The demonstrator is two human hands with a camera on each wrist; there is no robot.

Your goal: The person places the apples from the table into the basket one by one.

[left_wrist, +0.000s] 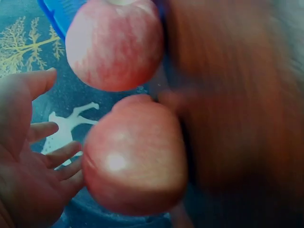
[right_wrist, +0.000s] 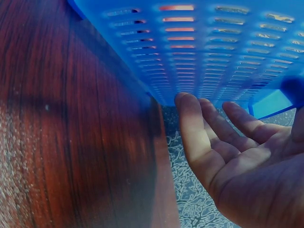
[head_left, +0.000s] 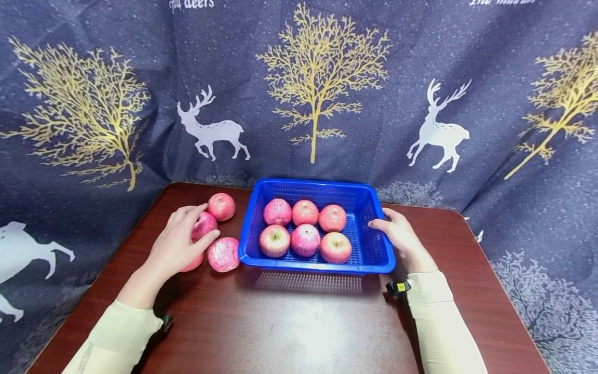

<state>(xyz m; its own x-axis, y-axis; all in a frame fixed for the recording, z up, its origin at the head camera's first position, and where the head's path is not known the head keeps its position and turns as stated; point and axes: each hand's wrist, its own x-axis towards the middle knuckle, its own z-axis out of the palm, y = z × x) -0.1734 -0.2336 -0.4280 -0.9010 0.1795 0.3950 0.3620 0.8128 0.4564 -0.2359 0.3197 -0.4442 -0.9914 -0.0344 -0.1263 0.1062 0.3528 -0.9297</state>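
A blue plastic basket (head_left: 317,268) stands on the table with several red apples in two rows, one of them a streaked apple (head_left: 306,240) in the front row. My right hand (head_left: 403,236) holds the basket's right rim, thumb over the top, fingers against the perforated outer wall (right_wrist: 190,71). To the left of the basket, my left hand (head_left: 175,240) hovers with spread fingers over an apple (head_left: 204,225). Around it lie another apple (head_left: 221,206) behind, a streaked one (head_left: 224,254) against the basket, and one partly hidden under the hand (head_left: 192,264). In the left wrist view the fingers are spread beside an apple (left_wrist: 135,156).
The brown wooden table (head_left: 289,332) ends at its back edge before a dark blue cloth (head_left: 355,130) printed with trees and deer. The basket's right end has bare floor (head_left: 359,228) beside the apples. Both wrists wear dark straps.
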